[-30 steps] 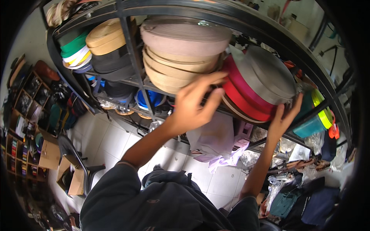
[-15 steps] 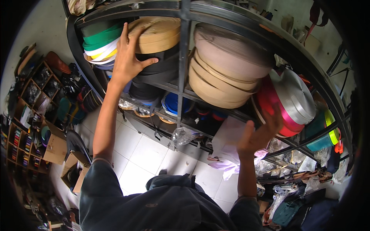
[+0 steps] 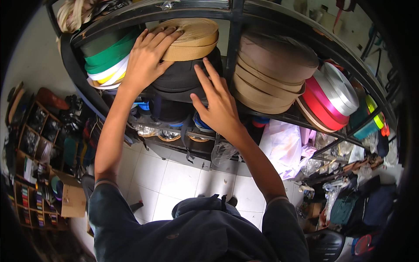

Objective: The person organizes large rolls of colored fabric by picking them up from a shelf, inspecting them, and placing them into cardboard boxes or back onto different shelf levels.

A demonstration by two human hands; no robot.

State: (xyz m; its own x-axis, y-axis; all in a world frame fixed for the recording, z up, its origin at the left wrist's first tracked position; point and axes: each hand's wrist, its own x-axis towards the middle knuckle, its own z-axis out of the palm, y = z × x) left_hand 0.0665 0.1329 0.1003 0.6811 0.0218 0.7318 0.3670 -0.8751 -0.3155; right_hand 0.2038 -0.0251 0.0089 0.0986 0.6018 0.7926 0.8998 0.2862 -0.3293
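Observation:
On the shelf, a tan webbing roll [image 3: 194,51] lies on top of several stacked black webbing rolls [image 3: 179,81]. My left hand [image 3: 149,56] lies over the left side of the tan roll, fingers stretched onto its top and the thumb against the black rolls; it holds nothing. In front of the black rolls, my right hand [image 3: 218,102] reaches up with spread fingers, its fingertips at their right side just under the tan roll. Whether those fingertips touch cannot be made out. Left of the stack lie green, white and yellow rolls [image 3: 104,63].
A black shelf post [image 3: 233,48] stands between the stack and large beige rolls [image 3: 266,89]. Red and silver ribbon rolls [image 3: 336,94] are farther right. Plastic bags [image 3: 283,146] hang below. A cardboard box [image 3: 73,198] stands on the tiled floor at left.
My right hand has moved left from beside the red rolls to the black rolls. My left hand's fingers have slid onto the tan roll's top. The view has shifted left.

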